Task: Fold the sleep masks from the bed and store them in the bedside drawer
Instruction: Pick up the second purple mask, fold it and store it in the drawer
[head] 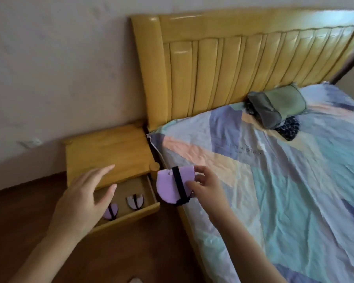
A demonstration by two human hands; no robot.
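My right hand (pixel 205 185) pinches a folded lilac sleep mask (pixel 168 185) with a black strap wrapped round it, held in the air at the bed's left edge, just right of the open bedside drawer (pixel 131 216). Two folded lilac masks lie inside the drawer: one (pixel 111 211) at its left, partly behind my fingers, and one (pixel 135 201) in the middle. My left hand (pixel 84 195) hovers over the drawer's left part, fingers spread and holding nothing.
The yellow wooden bedside table (pixel 108 152) stands against the wall beside the padded yellow headboard (pixel 243 64). A patchwork pastel sheet (pixel 284 190) covers the bed. A grey-green pouch (pixel 278 105) on dark cloth lies near the headboard. Dark wooden floor (pixel 141 252) lies below.
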